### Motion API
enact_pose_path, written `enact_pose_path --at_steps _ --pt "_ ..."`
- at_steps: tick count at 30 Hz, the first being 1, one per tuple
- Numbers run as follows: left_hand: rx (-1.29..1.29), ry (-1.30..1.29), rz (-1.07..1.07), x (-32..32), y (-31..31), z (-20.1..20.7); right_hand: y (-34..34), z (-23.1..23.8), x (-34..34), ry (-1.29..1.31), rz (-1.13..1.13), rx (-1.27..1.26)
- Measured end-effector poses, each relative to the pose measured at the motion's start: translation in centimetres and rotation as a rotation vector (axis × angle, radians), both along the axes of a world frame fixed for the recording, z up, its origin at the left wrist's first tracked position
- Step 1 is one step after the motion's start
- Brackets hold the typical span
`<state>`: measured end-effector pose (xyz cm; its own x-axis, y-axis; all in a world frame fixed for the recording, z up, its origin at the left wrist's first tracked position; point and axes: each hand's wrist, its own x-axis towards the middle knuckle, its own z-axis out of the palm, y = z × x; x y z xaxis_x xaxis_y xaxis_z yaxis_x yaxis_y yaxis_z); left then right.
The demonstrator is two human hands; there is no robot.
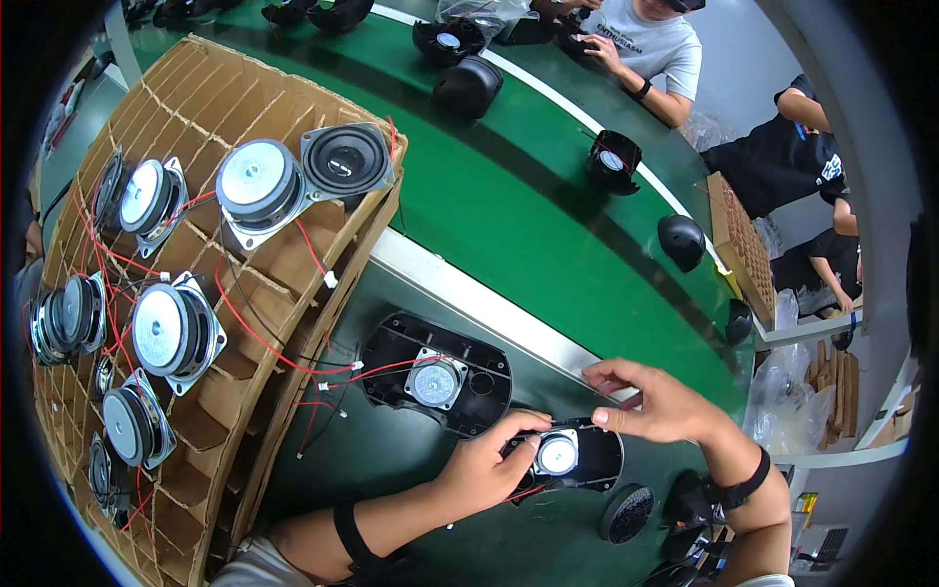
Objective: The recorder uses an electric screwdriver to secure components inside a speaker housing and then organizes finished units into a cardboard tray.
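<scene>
The green belt [533,230] is the largest thing and runs beyond the metal rail [460,284]. The divided carton [323,313] stands at the person's left, probably so that the speakers [164,331] in it are near to reach; several rest on top of the dividers, perhaps to keep the cones from rubbing. On the dark table [396,447], the far shell [481,347] lies with its hollow side up, so the inside is easy to access. The near shell [603,460] is in front of the person, between the two hands, also hollow side up, with a pale speaker [558,454] inside. The left hand [497,453] has its grip pinched on the left end of this shell, seemingly to steady it. The right hand [657,403] has a loose grip: its thumb is at the upper right edge, the fingers are stretched away.

As for edges, the rail limits the far side and the carton wall limits the left. The widest room is toward the belt. The far shell sits just beside the near one, and a round grille [627,514] is close below the right wrist. Red wires [293,364] hang over the carton edge and could catch a sleeve.
</scene>
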<state>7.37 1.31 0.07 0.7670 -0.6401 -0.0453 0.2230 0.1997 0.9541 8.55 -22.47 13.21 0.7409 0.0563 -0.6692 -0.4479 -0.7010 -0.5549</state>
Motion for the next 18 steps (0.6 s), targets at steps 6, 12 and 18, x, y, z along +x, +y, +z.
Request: enact_pose_path --at_steps 6,12,18 --pt "-0.033 0.054 0.074 0.1 -0.1 -0.4 0.0 -0.3 4.2 0.623 0.235 0.291" --pt "-0.199 0.256 0.077 -0.4 -0.4 -0.5 -5.0 2.4 6.3 0.279 0.172 0.162" --pt "-0.093 0.266 -0.062 -0.2 -0.6 -1.1 -2.2 -3.5 15.7 -0.048 -0.831 0.442"
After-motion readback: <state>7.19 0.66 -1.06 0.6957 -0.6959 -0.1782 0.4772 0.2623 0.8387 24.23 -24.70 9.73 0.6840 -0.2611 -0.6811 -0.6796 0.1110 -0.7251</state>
